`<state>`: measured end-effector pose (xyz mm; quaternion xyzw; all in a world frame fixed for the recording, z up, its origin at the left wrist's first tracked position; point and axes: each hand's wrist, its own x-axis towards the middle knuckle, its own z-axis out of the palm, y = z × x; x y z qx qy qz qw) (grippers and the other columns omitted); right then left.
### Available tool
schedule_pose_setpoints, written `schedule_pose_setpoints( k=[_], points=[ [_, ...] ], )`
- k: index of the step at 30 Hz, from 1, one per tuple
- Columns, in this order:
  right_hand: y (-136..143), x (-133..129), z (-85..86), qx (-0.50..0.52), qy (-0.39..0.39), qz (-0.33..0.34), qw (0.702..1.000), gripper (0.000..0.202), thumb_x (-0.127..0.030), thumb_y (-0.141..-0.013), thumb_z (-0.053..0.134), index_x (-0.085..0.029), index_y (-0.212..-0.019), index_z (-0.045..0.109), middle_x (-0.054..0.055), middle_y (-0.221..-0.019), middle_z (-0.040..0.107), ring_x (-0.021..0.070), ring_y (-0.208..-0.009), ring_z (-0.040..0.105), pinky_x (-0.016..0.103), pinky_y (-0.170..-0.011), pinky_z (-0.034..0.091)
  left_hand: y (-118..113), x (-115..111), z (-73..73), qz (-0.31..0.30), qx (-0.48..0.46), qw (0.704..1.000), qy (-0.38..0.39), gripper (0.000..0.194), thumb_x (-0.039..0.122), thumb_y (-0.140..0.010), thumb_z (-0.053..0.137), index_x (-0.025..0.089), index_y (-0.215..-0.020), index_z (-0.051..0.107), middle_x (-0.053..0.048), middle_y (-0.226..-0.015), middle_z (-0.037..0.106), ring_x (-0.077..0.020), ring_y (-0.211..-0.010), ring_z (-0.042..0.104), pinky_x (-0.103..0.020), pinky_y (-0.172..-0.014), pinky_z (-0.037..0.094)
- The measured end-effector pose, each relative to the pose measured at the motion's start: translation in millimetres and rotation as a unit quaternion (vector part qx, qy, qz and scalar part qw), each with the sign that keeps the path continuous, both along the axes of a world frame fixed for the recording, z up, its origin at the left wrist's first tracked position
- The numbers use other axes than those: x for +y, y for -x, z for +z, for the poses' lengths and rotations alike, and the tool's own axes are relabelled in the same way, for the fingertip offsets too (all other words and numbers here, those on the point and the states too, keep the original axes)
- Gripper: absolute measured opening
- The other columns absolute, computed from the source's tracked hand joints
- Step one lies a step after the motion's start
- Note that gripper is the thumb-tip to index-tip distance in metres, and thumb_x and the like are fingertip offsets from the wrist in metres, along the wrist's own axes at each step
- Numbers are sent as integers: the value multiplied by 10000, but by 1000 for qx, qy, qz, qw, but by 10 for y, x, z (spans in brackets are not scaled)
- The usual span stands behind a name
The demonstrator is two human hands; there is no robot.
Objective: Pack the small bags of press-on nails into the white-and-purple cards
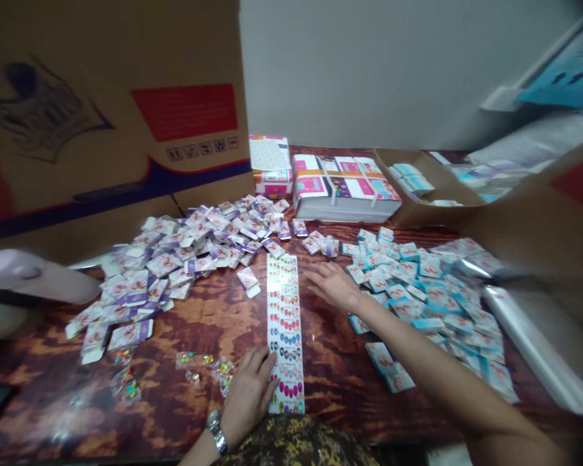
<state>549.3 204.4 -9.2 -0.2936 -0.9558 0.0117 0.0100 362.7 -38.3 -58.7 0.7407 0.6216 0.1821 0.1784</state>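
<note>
Seen through the head camera, a large cardboard box stands at left on a reddish-brown table, opposite a heap of blue-edged boxes. A long strip of nail stickers lies upon the tabletop before the wearer, between both hands. The right hand, its forearm angled in from the lower right, rests palm down beside the strip's far end, fingers extended and slightly apart, holding nothing I can see. The left hand, fingers loosely curved, touches the strip's near left edge; I cannot tell whether it grips.
</note>
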Motion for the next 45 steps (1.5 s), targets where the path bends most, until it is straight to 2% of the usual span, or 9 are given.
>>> schedule_pose_setpoints(
  k=[7, 13, 16, 19, 22, 30, 35, 41, 45],
  points=[
    [731, -95, -132, 39, 52, 122, 990, 426, -326, -853, 513, -208, -1259, 461, 74, -1264, 519, 225, -1153, 447, 379, -983, 313, -13, 8, 107, 7, -7, 1000, 27, 377, 204, -831, 492, 179, -1206, 476, -96, -1186, 514, -252, -1095, 454, -419, -953, 417],
    [1205, -90, -213, 26, 71, 56, 996, 410, -316, -820, 549, -221, -1216, 497, 101, -1064, 632, 253, -974, 570, 345, -816, 437, -12, 9, 113, 11, -14, 999, 36, 380, 197, -818, 501, 189, -1197, 472, -84, -1188, 509, -248, -1089, 452, -419, -964, 403],
    [1292, -146, -270, 24, 78, 81, 993, 450, -292, -799, 568, -241, -1236, 472, 79, -1117, 613, 250, -1018, 552, 332, -819, 442, -5, 10, 107, 11, -11, 999, 41, 389, 196, -818, 498, 179, -1205, 465, -93, -1199, 501, -254, -1100, 442, -420, -966, 400],
    [1224, -165, -288, 45, 92, 122, 987, 452, -298, -828, 527, -244, -1267, 436, 56, -1209, 559, 212, -1083, 514, 318, -887, 414, 4, 4, 107, 4, -8, 999, 43, 397, 198, -818, 498, 178, -1213, 459, -94, -1208, 496, -258, -1111, 433, -424, -971, 395],
    [968, -108, -294, 55, 88, 96, 990, 480, -357, -857, 479, -176, -1296, 411, 117, -1242, 525, 230, -1112, 495, 364, -936, 378, 10, -1, 103, 2, -4, 999, 36, 380, 202, -819, 497, 186, -1198, 475, -93, -1201, 502, -259, -1109, 440, -424, -964, 402],
    [218, -301, -547, -22, 110, 104, 988, 978, -716, -705, 453, -105, -1414, 166, 197, -1447, 200, 332, -1325, 175, 523, -1039, 183, 13, 13, -13, -6, 65, 998, 0, 362, 226, -852, 462, 194, -1213, 472, -50, -1290, 488, -270, -1090, 460, -438, -914, 434],
    [166, -455, -678, -19, 103, 95, 990, 891, -685, -766, 391, -129, -1419, 149, 171, -1459, 176, 300, -1341, 133, 513, -1053, 163, 20, 32, -41, -15, 98, 995, -24, 349, 237, -861, 457, 197, -1207, 483, -33, -1290, 498, -270, -1081, 462, -439, -899, 429],
    [154, -516, -599, 7, 94, 77, 993, 870, -660, -790, 382, -137, -1427, 104, 157, -1472, 126, 291, -1348, 100, 500, -1062, 150, 2, 15, -31, -8, 102, 994, -26, 349, 245, -862, 466, 201, -1208, 483, -29, -1293, 495, -253, -1087, 453, -428, -909, 416],
    [143, -567, -622, 6, 112, 79, 990, 860, -663, -781, 398, -149, -1422, 146, 157, -1459, 186, 294, -1342, 138, 504, -1053, 179, 11, 9, -28, -8, 99, 995, -25, 362, 245, -858, 476, 202, -1217, 477, -37, -1292, 493, -249, -1100, 446, -429, -916, 412]
  ],
)
